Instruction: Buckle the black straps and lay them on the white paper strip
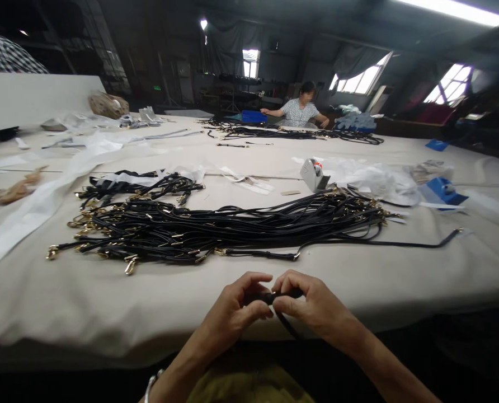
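At the table's near edge, my left hand (pixel 234 307) curls around one end of a black strap (pixel 288 326), its thumb and index fingertips a little apart. My right hand (pixel 311 301) pinches the same strap between thumb and fingers, just beside the left. A small glint of metal shows between the two hands, and the strap's tail hangs down below them. Beyond my hands lies a long pile of black straps (pixel 249 226) with gold-coloured clasps and buckles. One gold snap hook (pixel 131 265) sticks out toward me at the pile's left.
A smaller bundle of straps (pixel 142 184) lies behind the pile's left end. A tape dispenser (pixel 314 176) stands behind it, near crumpled white plastic (pixel 367 176) and a blue box-like item (pixel 442 193). Across the cloth-covered table (pixel 157 302), a co-worker (pixel 297 112) sits behind more straps.
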A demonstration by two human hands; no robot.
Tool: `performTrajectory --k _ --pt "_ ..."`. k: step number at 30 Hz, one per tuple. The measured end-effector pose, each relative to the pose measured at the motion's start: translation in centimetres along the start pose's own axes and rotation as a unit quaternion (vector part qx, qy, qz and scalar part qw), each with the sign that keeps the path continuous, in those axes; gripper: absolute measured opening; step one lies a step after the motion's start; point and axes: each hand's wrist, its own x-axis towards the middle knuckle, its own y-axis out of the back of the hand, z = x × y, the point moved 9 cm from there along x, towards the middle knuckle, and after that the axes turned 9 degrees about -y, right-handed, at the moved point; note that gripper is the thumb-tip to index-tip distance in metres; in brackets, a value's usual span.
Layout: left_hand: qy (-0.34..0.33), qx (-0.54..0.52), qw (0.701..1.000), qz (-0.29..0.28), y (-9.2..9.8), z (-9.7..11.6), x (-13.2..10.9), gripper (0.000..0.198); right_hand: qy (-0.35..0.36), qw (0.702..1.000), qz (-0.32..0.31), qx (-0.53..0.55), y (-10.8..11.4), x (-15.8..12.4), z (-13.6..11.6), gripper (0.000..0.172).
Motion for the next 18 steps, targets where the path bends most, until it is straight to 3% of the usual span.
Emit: performTrajectory --k 1,3,5,7,9,13,18 --pt "0.016 -0.033 0.999 -0.002 -0.1 -0.2 0.0 0.041 0.023 0.998 0.035 -0.037 0.6 -0.2 -0.6 0.013" --pt "0.029 -0.047 0.998 -0.008 -0.3 -0.2 0.0 0.039 0.103 0.981 0.091 -0.136 1.0 -0.9 -2.5 0.029" --pt "0.030 -0.004 0.999 -0.011 -0.2 0.0 0.2 0.035 0.184 0.950 0.091 -0.234 0.1 -1.6 -4.2 0.034" --pt "0.027 0.060 0.998 -0.010 0.2 0.3 0.4 0.020 0.220 0.929 0.065 -0.291 -1.0 -1.8 -4.9 0.024" --pt "0.024 0.119 0.993 -0.008 0.6 0.6 0.5 0.012 0.221 0.927 0.060 -0.297 -1.2 -1.5 -4.9 0.016" --pt "0.040 0.165 0.985 -0.025 0.8 0.7 0.6 0.022 0.231 0.942 0.068 -0.233 -0.8 -1.2 -5.0 0.017" --pt "0.074 0.000 0.989 -0.127 -1.9 0.3 0.3 0.034 0.211 0.961 0.037 -0.175 -0.6 -1.0 -4.8 0.020"
